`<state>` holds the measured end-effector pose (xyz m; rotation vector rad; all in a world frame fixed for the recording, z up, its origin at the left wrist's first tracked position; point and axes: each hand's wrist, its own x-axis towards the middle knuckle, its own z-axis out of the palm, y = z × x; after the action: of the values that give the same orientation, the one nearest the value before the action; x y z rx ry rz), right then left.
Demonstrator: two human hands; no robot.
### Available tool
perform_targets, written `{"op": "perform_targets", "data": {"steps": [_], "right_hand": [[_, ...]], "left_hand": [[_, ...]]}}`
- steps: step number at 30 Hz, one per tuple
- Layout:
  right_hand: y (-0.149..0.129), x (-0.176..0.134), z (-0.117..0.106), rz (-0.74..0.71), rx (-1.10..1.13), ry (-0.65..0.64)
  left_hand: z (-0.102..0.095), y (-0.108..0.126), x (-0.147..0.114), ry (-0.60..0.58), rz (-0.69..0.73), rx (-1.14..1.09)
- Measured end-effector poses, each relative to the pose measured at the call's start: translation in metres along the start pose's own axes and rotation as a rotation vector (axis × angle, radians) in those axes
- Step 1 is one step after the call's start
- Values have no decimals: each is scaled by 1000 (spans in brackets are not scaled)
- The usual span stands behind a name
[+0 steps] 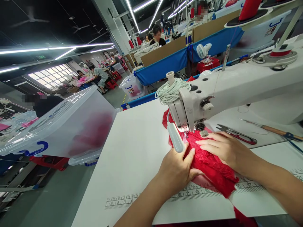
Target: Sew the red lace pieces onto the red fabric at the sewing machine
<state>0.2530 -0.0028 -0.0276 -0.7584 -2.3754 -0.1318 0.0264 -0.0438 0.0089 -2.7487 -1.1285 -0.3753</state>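
Red lace fabric point(203, 154) lies bunched under the presser foot point(186, 135) of a white sewing machine point(236, 82). My left hand point(176, 168) grips the near left edge of the fabric, its fingers bent around it close to the foot. My right hand point(224, 149) rests on the fabric's right side with the fingers stretched out flat. A grey lamp point(175, 137) on a bent stem partly hides the cloth beside my left fingertips. One red strip hangs toward the table's front edge.
Thread snips point(238, 134) and a wooden-handled awl point(272, 127) lie right of the machine head. Pale cord point(174, 90) is coiled over the head. A printed ruler point(123, 200) crosses the white table point(132, 151). A clear plastic bin point(92, 126) stands left; people sit at machines beyond.
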Motion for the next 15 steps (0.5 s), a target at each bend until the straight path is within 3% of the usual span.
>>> {"op": "perform_targets", "data": {"steps": [15], "right_hand": [[0, 1, 0, 8, -44, -20]], "left_hand": [[14, 1, -5, 83, -45, -11]]}}
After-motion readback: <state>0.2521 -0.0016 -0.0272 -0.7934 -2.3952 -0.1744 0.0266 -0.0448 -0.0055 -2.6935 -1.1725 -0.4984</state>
